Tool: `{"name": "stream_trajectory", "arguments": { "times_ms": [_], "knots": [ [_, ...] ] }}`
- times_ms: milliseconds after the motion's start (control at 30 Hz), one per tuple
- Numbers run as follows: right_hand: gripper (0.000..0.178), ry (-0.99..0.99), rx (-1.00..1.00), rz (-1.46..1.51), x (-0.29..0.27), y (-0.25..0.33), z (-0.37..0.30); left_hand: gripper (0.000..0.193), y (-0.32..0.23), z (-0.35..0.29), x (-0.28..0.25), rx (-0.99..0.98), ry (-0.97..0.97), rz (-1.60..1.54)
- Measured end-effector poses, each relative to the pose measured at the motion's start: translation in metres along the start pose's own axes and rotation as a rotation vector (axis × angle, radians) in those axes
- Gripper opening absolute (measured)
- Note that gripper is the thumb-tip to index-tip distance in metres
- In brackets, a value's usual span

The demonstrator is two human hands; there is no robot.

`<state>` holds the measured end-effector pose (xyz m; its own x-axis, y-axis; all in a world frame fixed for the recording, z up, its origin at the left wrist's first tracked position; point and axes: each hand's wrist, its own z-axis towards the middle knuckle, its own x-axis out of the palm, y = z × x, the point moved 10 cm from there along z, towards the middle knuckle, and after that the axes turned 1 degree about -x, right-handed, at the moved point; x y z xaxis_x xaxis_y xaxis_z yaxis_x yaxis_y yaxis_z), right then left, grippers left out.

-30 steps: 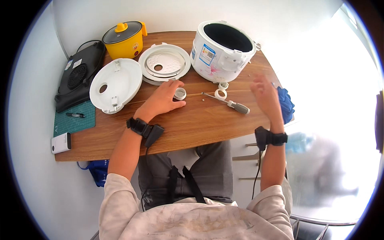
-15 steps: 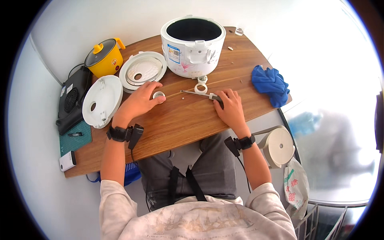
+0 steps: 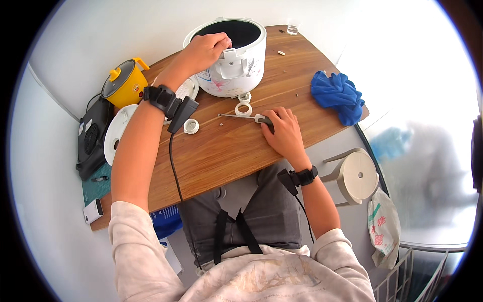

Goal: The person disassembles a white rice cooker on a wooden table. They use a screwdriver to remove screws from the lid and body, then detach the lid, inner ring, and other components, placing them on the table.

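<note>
Yellow pot [image 3: 127, 89] near black appliance [image 3: 92, 135], left; blue cloth [image 3: 337, 98], right; round stool [image 3: 358, 175] beside white bag [image 3: 384, 232]

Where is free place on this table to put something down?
The widest bare patch lies between the leftmost white ring, screwdriver and table's near edge; a smaller one, between right hand and blue cloth. The left end is crowded: yellow electric pot, white lid, black vented appliance.

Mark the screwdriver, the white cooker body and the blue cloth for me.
Screwdriver [image 3: 258, 119]: head view, the pale collar at the front of its handle.
White cooker body [image 3: 232, 86]: head view, its front wall.
Blue cloth [image 3: 336, 95]: head view, the middle of its folds.
</note>
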<state>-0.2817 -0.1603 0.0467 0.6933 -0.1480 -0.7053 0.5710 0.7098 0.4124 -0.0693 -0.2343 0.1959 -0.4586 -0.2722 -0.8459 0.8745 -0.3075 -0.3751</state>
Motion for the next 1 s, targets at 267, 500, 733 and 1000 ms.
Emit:
{"name": "stream_trajectory", "arguments": {
  "times_ms": [267, 500, 733, 1000],
  "knots": [
    [0.024, -0.016, -0.004, -0.008, -0.005, 0.001, -0.003, 0.091, 0.024, 0.002, 0.025, -0.25, 0.162, 0.016],
    [0.025, -0.037, 0.003, 0.066, -0.011, 0.007, -0.002, 0.084, -0.006, -0.004, 0.031, -0.155, 0.267, 0.237],
    [0.027, -0.071, 0.046, 0.129, -0.013, 0.004, -0.002, 0.083, -0.001, 0.006, 0.035, -0.097, 0.247, 0.328],
    [0.025, -0.084, 0.097, 0.239, -0.02, 0.004, -0.003, 0.088, -0.007, 0.005, 0.04, -0.215, 0.403, 0.233]
  ]
}}
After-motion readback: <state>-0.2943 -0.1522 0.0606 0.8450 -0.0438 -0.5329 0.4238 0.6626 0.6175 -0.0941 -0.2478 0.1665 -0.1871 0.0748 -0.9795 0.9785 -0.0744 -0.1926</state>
